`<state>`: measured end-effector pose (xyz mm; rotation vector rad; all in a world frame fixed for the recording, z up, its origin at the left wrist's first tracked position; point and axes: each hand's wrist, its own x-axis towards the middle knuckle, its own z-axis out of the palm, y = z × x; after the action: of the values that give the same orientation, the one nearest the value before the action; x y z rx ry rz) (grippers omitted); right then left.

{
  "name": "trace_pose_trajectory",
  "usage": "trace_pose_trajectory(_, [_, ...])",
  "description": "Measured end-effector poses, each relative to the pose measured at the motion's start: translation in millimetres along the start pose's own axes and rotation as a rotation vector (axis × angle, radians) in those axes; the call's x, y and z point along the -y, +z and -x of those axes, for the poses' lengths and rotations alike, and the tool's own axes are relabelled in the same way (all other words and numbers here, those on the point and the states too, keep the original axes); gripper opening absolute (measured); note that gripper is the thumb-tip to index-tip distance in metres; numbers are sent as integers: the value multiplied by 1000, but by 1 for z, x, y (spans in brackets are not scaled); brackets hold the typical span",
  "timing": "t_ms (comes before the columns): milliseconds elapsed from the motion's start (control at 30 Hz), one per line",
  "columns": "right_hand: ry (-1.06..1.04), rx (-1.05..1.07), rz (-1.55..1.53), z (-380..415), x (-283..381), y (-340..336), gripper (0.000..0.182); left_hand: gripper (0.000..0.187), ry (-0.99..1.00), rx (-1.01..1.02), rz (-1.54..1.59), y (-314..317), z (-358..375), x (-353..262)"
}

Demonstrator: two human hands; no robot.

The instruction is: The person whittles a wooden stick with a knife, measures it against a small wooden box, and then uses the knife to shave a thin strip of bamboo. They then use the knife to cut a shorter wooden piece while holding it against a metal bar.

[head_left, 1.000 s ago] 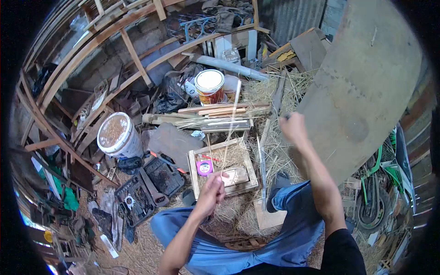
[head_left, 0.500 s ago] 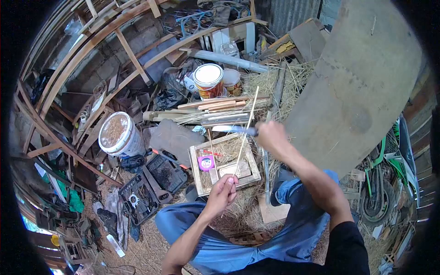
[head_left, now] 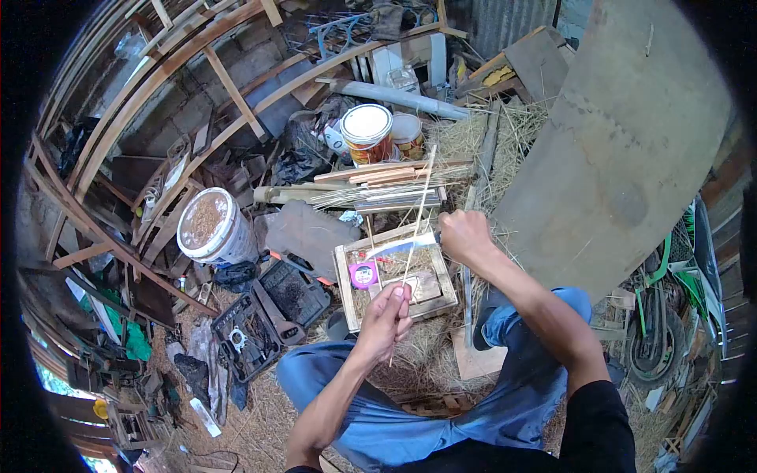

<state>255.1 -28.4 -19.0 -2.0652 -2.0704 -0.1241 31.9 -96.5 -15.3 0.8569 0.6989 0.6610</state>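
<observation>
A long thin strip of pale wood or bamboo (head_left: pixel 425 183) is pinched in my left hand (head_left: pixel 384 319), rising away from me with a short end showing below the fist. My right hand (head_left: pixel 465 235) is wrapped round the handle of a knife (head_left: pixel 388 249). The blade points left and crosses the strip in this view, above my left hand. Beneath both hands lies a shallow wooden-framed box (head_left: pixel 451 293) with straw-like shavings inside. A pink tape measure (head_left: pixel 363 274) rests at its left side, near a small red item.
Wooden sticks (head_left: pixel 386 175) and thin strips lie beyond the box. Left stand a white bucket of shavings (head_left: pixel 206 223) and an open black tool case (head_left: pixel 251 331). A paint can (head_left: pixel 367 130) stands farther back. A large board (head_left: pixel 607 165) leans on the right.
My right hand has brought the knife down and nearer to my left hand, its blade now lower along the strip. The strip's lower end now shows below my left fist.
</observation>
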Motion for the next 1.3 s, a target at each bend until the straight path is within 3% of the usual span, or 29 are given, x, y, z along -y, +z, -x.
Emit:
trace_pose_trajectory(33, [16, 4, 3, -5, -9, 3, 14, 23, -51, -8, -23, 5, 8, -2])
trace_pose_trajectory(100, [309, -29, -44, -17, -57, -18, 14, 23, -101, 17, -61, 1, 20, 7])
trace_pose_trajectory(233, [688, -326, -66, -11, -158, 0, 18, 21, -75, 119, -101, -21, 20, 23])
trace_pose_trajectory(333, [581, -200, -213, -18, -151, 7, 21, 20, -69, 114, -39, -17, 14, 18])
trace_pose_trajectory(400, [392, -171, -483, -12, -82, -18, 22, 19, -69, 76, 19, -14, 6, 10])
trace_pose_trajectory(500, [-171, 56, -219, 13, 4, -21, 15, 16, -17, 62, 118, -18, -4, 7])
trace_pose_trajectory(567, [-233, 75, -192, 29, 37, -4, 16, 16, -9, 34, 112, -18, -5, 4])
trace_pose_trajectory(600, [-226, 76, -204, 27, 34, 2, 16, 16, -12, 51, 106, -15, -2, 3])
trace_pose_trajectory(700, [173, 6, -121, -3, -10, -8, 13, 18, -63, 57, 6, -8, 11, 10])
trace_pose_trajectory(800, [402, -182, -197, -19, -73, -25, 12, 18, -170, 147, 11, -9, 15, 20])
trace_pose_trajectory(833, [404, -185, -192, -17, -73, -28, 12, 18, -169, 153, 11, -11, 12, 17])
trace_pose_trajectory(900, [336, -117, -484, -4, -56, -34, 12, 18, -138, 133, 72, -15, 5, 11])
trace_pose_trajectory(933, [100, -101, -453, 6, -43, -28, 12, 18, -102, 127, 49, -16, 2, 8])
trace_pose_trajectory(1000, [-87, 30, -313, 21, 0, -28, 12, 18, -86, 107, 79, -12, 0, 3])
trace_pose_trajectory(1033, [-53, 167, -325, 29, 18, -35, 12, 18, -73, 94, 99, -11, 0, 1])
trace_pose_trajectory(1100, [-3, 203, -369, 37, 32, -33, 15, 17, -36, 116, 106, -9, 1, 0])
trace_pose_trajectory(1300, [207, 211, -239, 20, -27, -30, 22, 18, 18, 79, 99, -13, 2, -3])
